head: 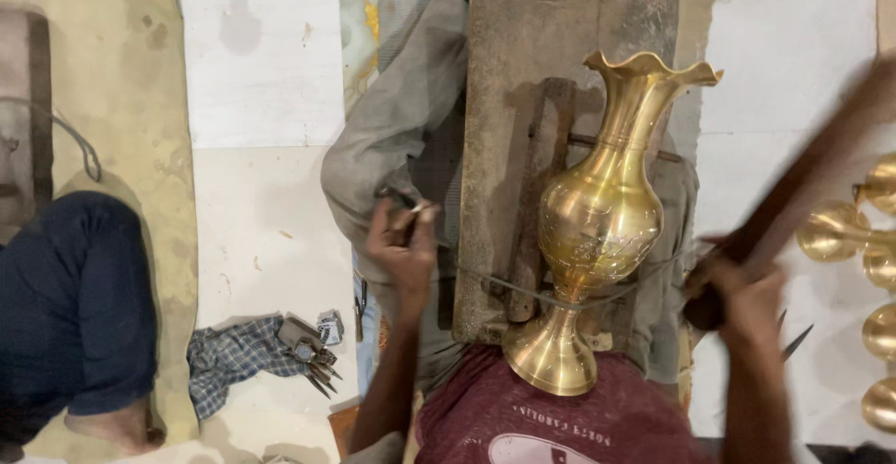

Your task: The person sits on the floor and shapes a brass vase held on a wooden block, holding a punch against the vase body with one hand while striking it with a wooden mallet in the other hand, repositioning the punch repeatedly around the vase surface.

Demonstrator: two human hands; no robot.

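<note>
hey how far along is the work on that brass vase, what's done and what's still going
Done: the brass vase is fully shaped and polished, tied by a cord onto the wooden board, with fine engraving on its lower belly. In hand: the left hand holds a small chisel, and the right hand has a grip on a blurred wooden mallet. Left: neck and upper body look plain.

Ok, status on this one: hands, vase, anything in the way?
Left hand grips small tool. Right hand grips blurred mallet. Brass vase corded on board. Nothing between.
</note>
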